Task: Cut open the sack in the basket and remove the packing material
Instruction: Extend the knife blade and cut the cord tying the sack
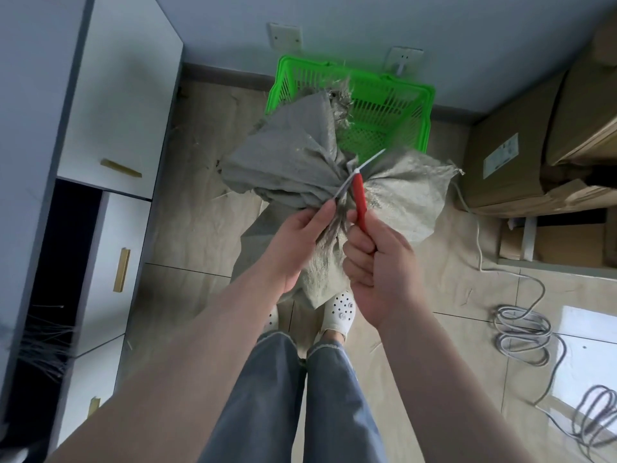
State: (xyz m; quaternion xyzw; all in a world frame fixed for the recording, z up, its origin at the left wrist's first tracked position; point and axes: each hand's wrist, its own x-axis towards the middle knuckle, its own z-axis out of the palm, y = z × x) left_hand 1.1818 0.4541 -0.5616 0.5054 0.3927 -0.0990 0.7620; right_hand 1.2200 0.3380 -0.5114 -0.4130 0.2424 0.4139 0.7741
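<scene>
Blade tip blurred mid-frame. Your left hand (302, 238) pinches the sack (293, 168) neck; right hand (377, 262) fists the red-handled cutter (360, 198) beside it.

sack (287, 168) contents hidden, tool (360, 198) handle buried in right hand (377, 269), blade tip blurred

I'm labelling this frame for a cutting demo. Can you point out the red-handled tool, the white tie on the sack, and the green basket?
red-handled tool (360, 198), head view, on its red handle.
white tie (344, 188), head view, on its strap.
green basket (425, 128), head view, on its right wall.
</scene>
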